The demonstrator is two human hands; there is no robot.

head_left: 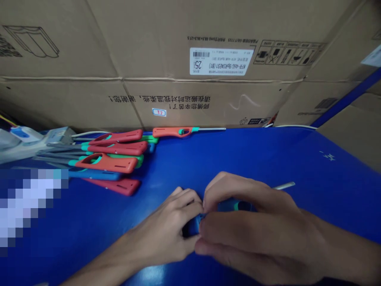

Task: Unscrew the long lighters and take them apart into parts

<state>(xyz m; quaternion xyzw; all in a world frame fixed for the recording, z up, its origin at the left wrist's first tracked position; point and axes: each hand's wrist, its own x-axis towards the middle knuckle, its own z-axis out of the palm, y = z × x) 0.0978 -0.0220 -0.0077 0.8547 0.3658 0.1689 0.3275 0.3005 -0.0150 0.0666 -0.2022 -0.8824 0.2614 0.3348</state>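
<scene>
A blue long-nosed gas lighter (226, 205) lies between my hands, partly covered by them. Its green trigger shows under my right hand, and its metal tube (284, 185) sticks out to the right. My left hand (166, 230) is closed around the left end of the lighter's handle. At that same end, the thumb and fingers of my right hand (256, 226) are pinched together. Whether a small part sits between those fingertips is hidden.
Red, orange, green and blue lighters (110, 163) are heaped at the left. One orange lighter (169, 132) lies alone along the back, against a cardboard wall (166, 39). A white power strip (29, 145) and a cable are at the far left of the blue tabletop (166, 171).
</scene>
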